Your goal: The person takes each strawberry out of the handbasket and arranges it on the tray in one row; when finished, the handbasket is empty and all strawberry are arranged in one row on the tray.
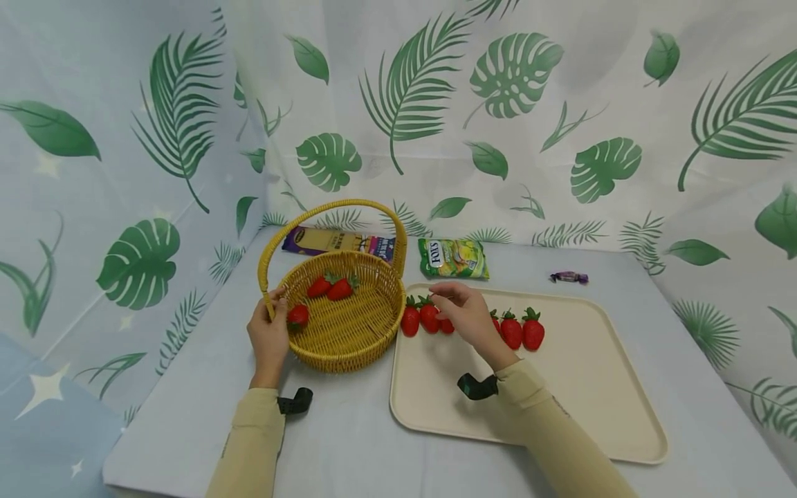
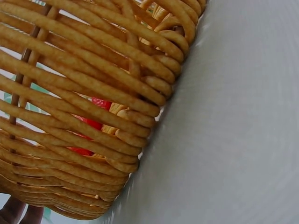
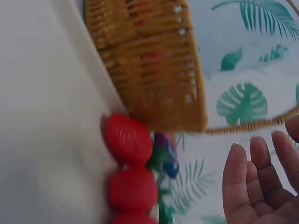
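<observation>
A yellow woven basket (image 1: 349, 356) with a tall arched handle holds three red strawberries (image 1: 340, 289). At its left side, my left hand (image 1: 270, 335) grips the rim near the foot of the handle; in the left wrist view its fingertips (image 2: 32, 215) show at the basket's edge. More strawberries (image 1: 533, 330) with green leafy tops lie in a row on a beige tray (image 1: 591, 394). My right hand (image 1: 463, 311) hovers over the middle of that row, partly hiding it. Its fingers are loosely bent and hold nothing, as the right wrist view shows.
Behind the basket lies a purple and gold packet (image 1: 330, 241). A green candy bag (image 1: 453, 259) lies behind the tray's left corner, and a small purple wrapped candy (image 1: 569, 277) farther right. Leaf-printed curtains (image 1: 398, 104) enclose the white table (image 1: 349, 443).
</observation>
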### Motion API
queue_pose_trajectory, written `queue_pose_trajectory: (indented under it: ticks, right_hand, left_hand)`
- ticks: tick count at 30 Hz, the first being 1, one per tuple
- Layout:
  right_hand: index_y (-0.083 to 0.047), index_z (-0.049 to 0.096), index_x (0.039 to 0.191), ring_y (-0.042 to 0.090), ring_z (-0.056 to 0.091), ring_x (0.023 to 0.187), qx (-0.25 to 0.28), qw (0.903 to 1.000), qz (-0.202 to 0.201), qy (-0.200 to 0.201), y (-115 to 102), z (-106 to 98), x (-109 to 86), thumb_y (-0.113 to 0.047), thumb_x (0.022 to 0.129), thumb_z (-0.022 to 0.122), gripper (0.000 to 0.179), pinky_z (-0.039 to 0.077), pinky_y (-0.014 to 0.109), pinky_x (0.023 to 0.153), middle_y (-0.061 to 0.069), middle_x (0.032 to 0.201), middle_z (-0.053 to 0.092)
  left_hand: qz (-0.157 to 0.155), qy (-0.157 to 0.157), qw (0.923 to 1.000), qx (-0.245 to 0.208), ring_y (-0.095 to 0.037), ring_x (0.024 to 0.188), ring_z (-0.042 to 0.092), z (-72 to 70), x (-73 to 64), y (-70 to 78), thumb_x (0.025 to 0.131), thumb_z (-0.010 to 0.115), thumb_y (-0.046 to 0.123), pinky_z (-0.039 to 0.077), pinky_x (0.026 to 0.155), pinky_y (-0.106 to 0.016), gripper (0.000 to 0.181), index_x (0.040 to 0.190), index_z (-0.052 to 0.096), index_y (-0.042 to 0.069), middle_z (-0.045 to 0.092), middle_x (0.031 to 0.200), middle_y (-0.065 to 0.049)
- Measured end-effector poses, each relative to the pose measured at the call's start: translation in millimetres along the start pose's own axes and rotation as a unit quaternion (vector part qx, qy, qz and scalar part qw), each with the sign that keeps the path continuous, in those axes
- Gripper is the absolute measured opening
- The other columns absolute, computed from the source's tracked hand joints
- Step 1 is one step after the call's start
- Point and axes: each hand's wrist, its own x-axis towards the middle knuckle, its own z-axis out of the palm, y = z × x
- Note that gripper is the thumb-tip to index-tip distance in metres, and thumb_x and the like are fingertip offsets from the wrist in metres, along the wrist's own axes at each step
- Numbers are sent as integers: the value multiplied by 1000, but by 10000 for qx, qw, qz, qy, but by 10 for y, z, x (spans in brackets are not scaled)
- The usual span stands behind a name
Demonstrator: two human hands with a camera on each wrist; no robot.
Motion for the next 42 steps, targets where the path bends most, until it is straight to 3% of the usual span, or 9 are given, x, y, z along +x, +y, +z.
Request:
queue_pose_trajectory:
  ticks: [4,9,15,21,29,35,42]
  right_hand:
    - [1,65,117,23,64,93,-135,9991,-261,-313,-97,266,85,-15,97,61,26,56,32,78,18,112,66]
    - [1,64,117,30,63,92,-165,9968,-407,-675,-161,599,140,-12,97,59,24,55,38,79,19,111,66]
    - [-2,66,115,20,60,92,-219,9944,-546,-875,-185,898,195,-12,96,62,22,51,28,76,13,110,67]
    - [-7,68,112,18,61,98,-510,9913,-661,-1022,-218,1078,253,-14,95,63,19,51,30,84,6,108,69]
    - [-9,68,114,14,59,96,-929,9845,-644,-1340,-240,1252,341,-18,95,62,21,50,28,85,-1,107,68]
    - [-10,68,114,13,59,96,-877,9827,-598,-1519,-277,1373,421,-19,95,62,21,50,27,85,-1,107,68]
    - [-9,66,120,12,62,95,-613,9858,-167,-1553,-280,1539,545,-25,95,64,30,52,26,81,4,115,67]
  left_hand:
    - [-58,-53,10000,8,-33,115,58,-6,1,-6,99,55,6,39,87,-15,21,97,59,-14,63,126,-22]
    - [-23,-37,10000,21,-36,115,58,-6,5,-17,99,55,6,39,87,-15,19,95,60,-13,63,125,-23]
    - [66,37,10000,33,-37,114,59,4,3,-14,98,56,4,38,87,-13,18,91,58,-12,63,123,-24]
    - [106,66,9999,49,-37,114,59,10,0,-7,98,56,3,38,88,-13,17,89,58,-12,63,123,-25]
    - [106,75,9999,78,-36,114,59,3,6,-19,98,56,4,38,89,-14,18,87,58,-11,64,123,-24]
    - [113,51,9999,61,-36,114,59,2,4,-19,98,56,4,38,89,-15,18,90,58,-13,63,123,-24]
    - [110,24,9999,23,-36,111,58,-4,-3,-15,98,56,5,38,83,-13,21,94,57,-15,63,124,-25]
